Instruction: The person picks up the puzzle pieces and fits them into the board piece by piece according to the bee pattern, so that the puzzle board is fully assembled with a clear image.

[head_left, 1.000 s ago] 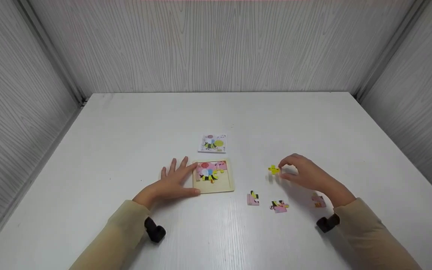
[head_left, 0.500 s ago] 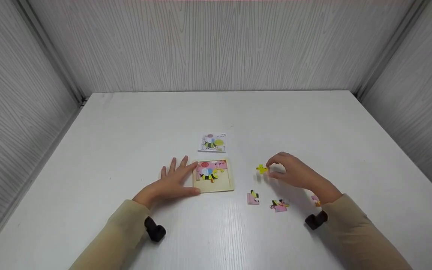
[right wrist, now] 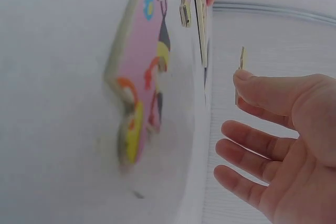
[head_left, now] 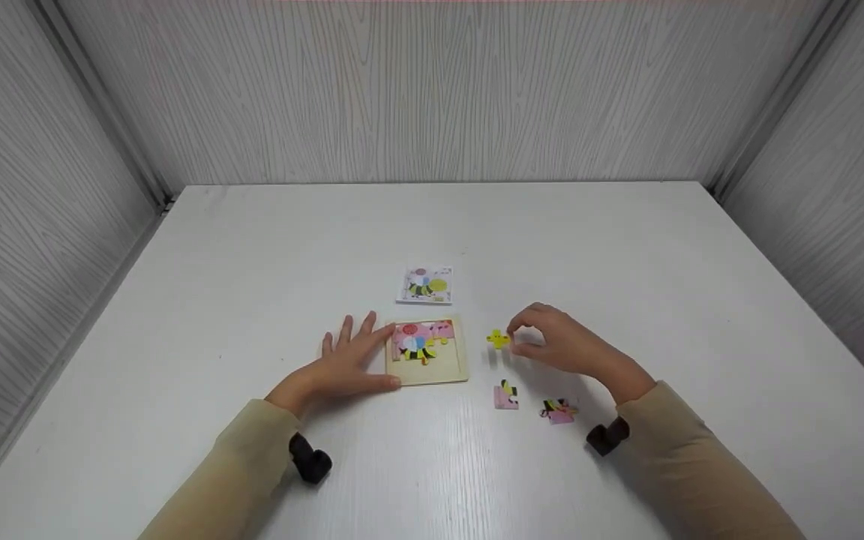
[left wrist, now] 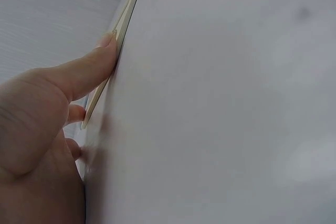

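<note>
My right hand (head_left: 571,345) pinches a small yellow jigsaw piece (head_left: 497,340) between thumb and forefinger, held above the table to the right of a square wooden puzzle tray (head_left: 448,372). In the right wrist view the piece (right wrist: 241,61) appears edge-on at the fingertips, the other fingers loosely bent below. With fingers spread, my left hand (head_left: 346,367) rests at the tray's left side, thumb at the near left corner and forefinger at the far left corner. Joined pieces showing part of a bee (head_left: 417,349) fill the tray's upper left; bare wood shows along its right and bottom.
Behind the tray lies a square picture card (head_left: 426,286) printed with a bee. Two loose pink jigsaw pieces, one nearer the tray (head_left: 506,396) and one farther right (head_left: 558,411), lie on the white table (head_left: 432,480). Grey wood-grain panels (head_left: 432,97) stand around it.
My right hand has moved left with the yellow jigsaw piece, closer to the tray. Its forearm now covers a loose pink piece at the right. My left hand stays put.
</note>
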The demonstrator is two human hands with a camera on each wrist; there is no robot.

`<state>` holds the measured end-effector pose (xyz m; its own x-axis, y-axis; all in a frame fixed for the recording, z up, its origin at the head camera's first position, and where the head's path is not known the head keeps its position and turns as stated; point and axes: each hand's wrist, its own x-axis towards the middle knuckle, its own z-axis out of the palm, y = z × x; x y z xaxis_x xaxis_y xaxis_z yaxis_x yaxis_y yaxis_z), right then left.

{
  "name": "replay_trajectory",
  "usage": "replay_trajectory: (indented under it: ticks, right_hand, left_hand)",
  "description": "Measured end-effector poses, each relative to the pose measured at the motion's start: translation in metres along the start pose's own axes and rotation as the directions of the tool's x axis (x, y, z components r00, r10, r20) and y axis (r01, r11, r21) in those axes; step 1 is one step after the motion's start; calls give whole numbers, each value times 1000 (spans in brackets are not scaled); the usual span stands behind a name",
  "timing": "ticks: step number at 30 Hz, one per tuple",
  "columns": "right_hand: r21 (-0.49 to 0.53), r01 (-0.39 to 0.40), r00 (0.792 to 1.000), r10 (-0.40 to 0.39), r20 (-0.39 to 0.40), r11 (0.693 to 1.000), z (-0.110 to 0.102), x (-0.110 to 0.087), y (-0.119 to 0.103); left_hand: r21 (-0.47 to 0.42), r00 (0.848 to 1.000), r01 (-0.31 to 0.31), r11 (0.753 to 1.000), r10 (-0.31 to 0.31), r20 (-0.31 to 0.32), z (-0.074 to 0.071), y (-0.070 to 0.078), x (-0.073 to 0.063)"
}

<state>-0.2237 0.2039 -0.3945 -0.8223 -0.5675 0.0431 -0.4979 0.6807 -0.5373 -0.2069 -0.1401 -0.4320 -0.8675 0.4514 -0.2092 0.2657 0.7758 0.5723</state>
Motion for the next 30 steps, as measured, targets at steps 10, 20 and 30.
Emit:
replay_trajectory:
  ticks: [10, 20, 30]
  right_hand:
    - [-32, -2, 999, 3, 33, 999, 7, 15, -14]
    - [-65, 54, 997, -51, 59, 996, 15, 27, -25]
    - [-112, -47, 990, 62, 130, 993, 20, 43, -41]
  left_hand:
    - [-24, 1000, 2, 1000, -2, 9, -1, 0, -2]
    - [-17, 1000, 5, 1000, -5, -2, 0, 1, -1]
    - [-12, 1000, 10, 1000, -10, 2, -1, 1, 0]
